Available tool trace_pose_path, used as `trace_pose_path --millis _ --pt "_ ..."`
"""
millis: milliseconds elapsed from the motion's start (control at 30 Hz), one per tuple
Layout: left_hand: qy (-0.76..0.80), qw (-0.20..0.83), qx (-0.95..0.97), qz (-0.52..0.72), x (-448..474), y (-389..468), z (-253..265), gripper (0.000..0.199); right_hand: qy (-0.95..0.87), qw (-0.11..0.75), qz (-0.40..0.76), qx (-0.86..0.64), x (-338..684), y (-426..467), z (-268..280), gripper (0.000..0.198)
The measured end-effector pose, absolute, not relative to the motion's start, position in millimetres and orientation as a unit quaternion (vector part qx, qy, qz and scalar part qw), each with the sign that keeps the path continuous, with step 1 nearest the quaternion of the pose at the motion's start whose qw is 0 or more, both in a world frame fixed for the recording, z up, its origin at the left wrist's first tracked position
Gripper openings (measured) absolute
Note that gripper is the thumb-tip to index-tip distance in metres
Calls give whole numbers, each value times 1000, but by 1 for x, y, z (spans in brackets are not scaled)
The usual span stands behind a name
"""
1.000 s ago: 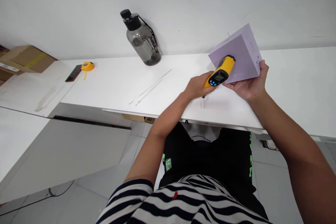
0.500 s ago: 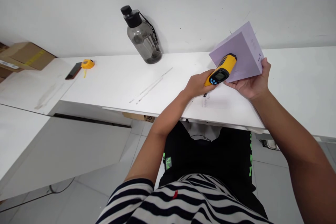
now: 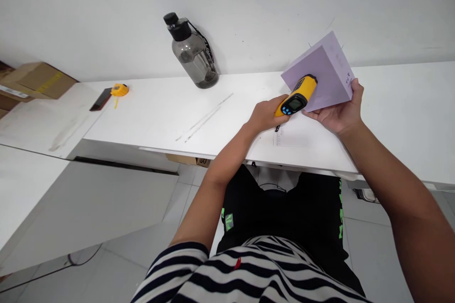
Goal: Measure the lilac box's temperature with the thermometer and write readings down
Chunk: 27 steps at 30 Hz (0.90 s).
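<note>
Gripping a yellow thermometer gun (image 3: pixel 306 89) with the left hand (image 3: pixel 267 114), holding its long axis slanted up and rightward, nose-first toward the lilac box (image 3: pixel 326 75)! Touching, or just short? Impossible to tell. Cradling that box on or just over the white table (image 3: pixel 398 118) with the right hand (image 3: pixel 341 116), the nearer one, from below and the right. Beyond, well off leftward near the wall (image 3: pixel 263 14): a grey bottle (image 3: pixel 195 59).
</note>
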<state>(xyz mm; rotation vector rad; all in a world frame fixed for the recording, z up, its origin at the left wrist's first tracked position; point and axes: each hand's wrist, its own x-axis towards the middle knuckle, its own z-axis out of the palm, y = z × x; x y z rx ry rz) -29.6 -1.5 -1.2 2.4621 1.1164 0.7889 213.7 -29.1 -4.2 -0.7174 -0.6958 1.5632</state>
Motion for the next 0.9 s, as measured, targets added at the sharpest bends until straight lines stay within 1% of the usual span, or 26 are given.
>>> trace_pose_path --millis 300,533,900 --pt "391 150 866 273 -30 -2 2 54 -314 610 638 -350 205 -36 5 79" --pt "399 168 857 279 -29 -1 -2 51 -307 616 647 -328 206 -35 4 68" --pt "412 156 856 271 -30 1 -4 53 -318 613 644 -329 207 -34 2 73"
